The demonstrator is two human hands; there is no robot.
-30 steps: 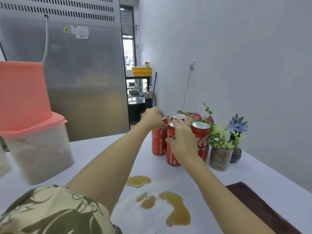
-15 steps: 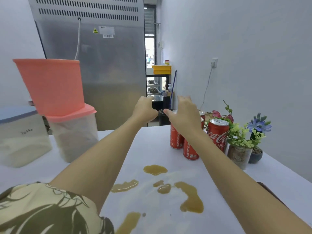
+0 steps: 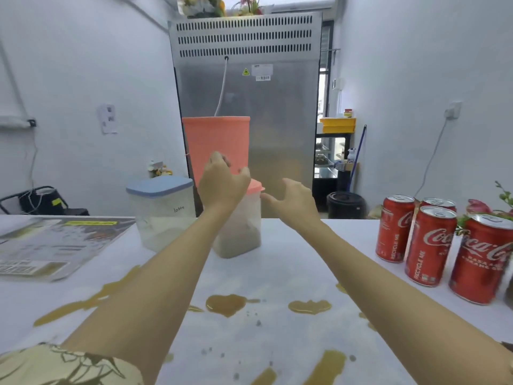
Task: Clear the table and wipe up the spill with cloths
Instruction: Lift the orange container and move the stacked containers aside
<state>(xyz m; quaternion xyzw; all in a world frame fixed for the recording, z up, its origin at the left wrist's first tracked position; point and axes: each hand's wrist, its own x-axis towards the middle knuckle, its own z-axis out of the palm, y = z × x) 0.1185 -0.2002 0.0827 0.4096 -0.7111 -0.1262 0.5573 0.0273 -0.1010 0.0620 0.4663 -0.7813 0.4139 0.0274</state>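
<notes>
- The left hand (image 3: 222,182) reaches forward with fingers spread and loosely bent, holding nothing; it sits in front of the clear container with the salmon lid (image 3: 241,232), whether touching it I cannot tell
- The right hand (image 3: 294,202) is also wide and empty, its fingertips just beside the lid's right edge; the two hands flank the container, which I judge to be the set-up for a two-sided lift
- An upturned salmon tub (image 3: 216,143) stands on that lid, so a lift from both sides would keep the stack steady
- The blue-lidded container (image 3: 163,209) stands just left of it, near the far edge of the table (image 3: 291,273)
- The red cans (image 3: 427,243) stand grouped at the right, clear of the wet patch
- The brown spill (image 3: 226,304) lies in scattered puddles on the near table, unwiped; no cloth shows
</notes>
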